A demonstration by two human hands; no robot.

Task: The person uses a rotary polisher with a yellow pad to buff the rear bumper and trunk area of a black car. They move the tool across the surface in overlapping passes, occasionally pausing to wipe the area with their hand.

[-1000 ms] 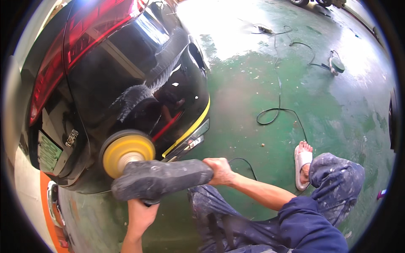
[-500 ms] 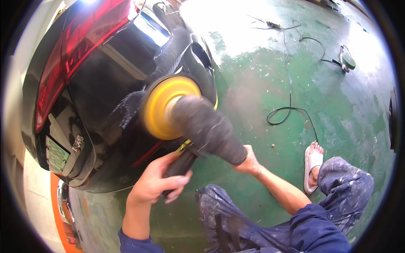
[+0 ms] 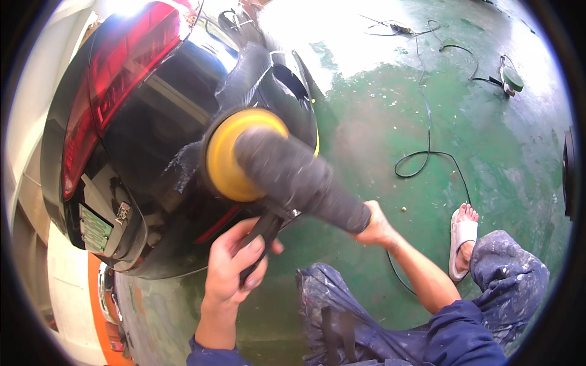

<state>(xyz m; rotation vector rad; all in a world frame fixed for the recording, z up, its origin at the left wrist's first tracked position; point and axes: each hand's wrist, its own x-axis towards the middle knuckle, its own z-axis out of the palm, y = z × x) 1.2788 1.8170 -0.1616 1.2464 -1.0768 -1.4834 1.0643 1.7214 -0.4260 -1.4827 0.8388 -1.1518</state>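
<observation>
The polisher [image 3: 287, 168], gripped by left hand [image 3: 235, 262] and right hand [image 3: 375, 224] (both curled closed), is best held flat to the car [image 3: 146, 116].

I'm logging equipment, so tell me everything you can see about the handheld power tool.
The power tool has a dark grey, plastic-looking body, slightly blurred, a round yellow disc with a dark rim, and a black side handle. It slants, disc facing the black car, rear end toward the lower right; whether they touch is unclear. The left hand grips the side handle, the right hand the rear end.
</observation>
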